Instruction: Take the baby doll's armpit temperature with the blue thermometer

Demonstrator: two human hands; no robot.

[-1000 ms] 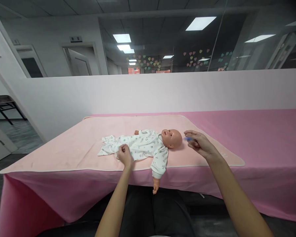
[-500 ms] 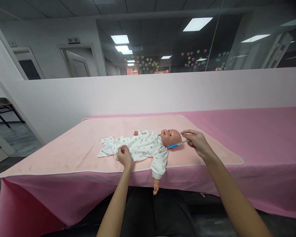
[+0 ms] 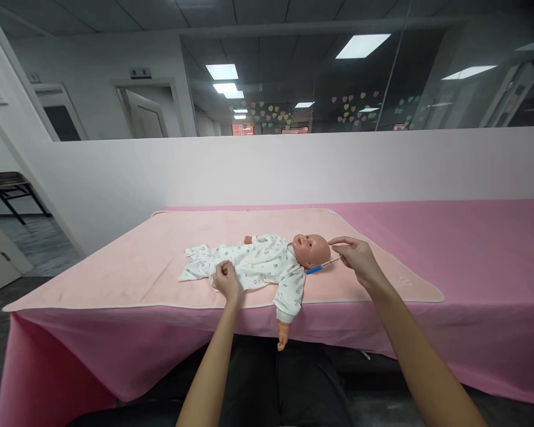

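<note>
A baby doll [image 3: 262, 261] in white printed clothes lies on its back, its head to the right and one arm hanging over the table's front edge. Beside its legs, my left hand [image 3: 227, 281] is closed with fingers curled, touching or close to the clothing; whatever is inside is hidden. My right hand [image 3: 356, 257], just right of the doll's head, pinches the clear end of a slim thermometer-like stick [image 3: 315, 269]. Its blue end points left, near the doll's neck and shoulder. The index finger stretches out toward the top of the head.
A peach blanket [image 3: 133, 267] lies under the doll on a pink tablecloth [image 3: 485, 255]. Behind the table runs a low white wall [image 3: 293, 169] with glass above it. A dark-framed stool or table [image 3: 9, 188] stands at the far left.
The view has shifted slightly. The stick's blue end sits a little lower beside the doll's neck. Both hands keep nearly the same pose.
</note>
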